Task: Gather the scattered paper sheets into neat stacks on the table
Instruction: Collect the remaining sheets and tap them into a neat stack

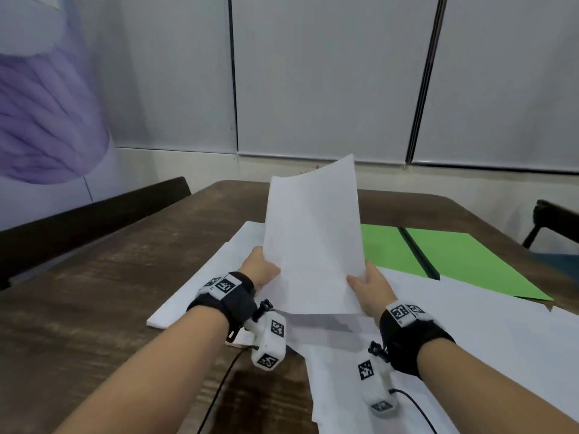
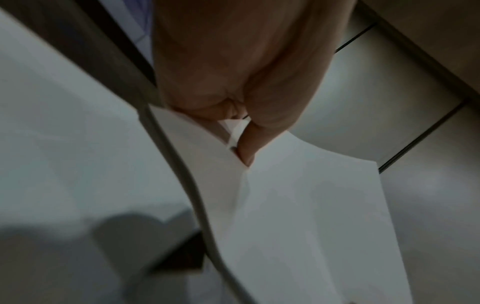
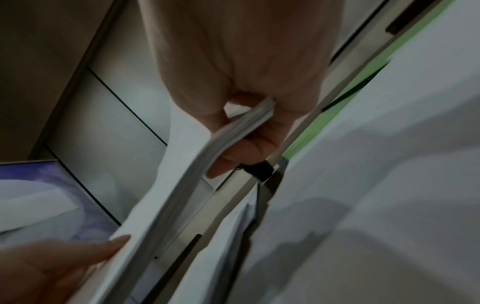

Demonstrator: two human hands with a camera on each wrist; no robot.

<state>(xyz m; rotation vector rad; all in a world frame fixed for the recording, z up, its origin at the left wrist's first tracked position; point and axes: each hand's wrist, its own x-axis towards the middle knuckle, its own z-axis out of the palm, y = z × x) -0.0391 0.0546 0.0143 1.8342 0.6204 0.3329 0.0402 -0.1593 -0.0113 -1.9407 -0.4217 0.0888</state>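
I hold a bundle of white sheets (image 1: 313, 239) almost upright above the brown table (image 1: 94, 292). My left hand (image 1: 261, 267) grips its lower left edge, thumb on the front. My right hand (image 1: 366, 281) pinches the lower right edge. The right wrist view shows the bundle's edge (image 3: 233, 131) as several layered sheets clamped between thumb and fingers. In the left wrist view the thumb (image 2: 249, 148) presses into the paper (image 2: 311, 205). More white sheets (image 1: 454, 339) lie loose and overlapping on the table under and around my hands. Green sheets (image 1: 463, 258) lie flat at the right.
A dark bench or chair back (image 1: 94, 214) runs along the table's left side. Another dark chair (image 1: 551, 223) stands at the far right. Grey wall panels (image 1: 329, 73) rise behind the table. Thin black cables (image 1: 216, 393) trail from my wrist cameras.
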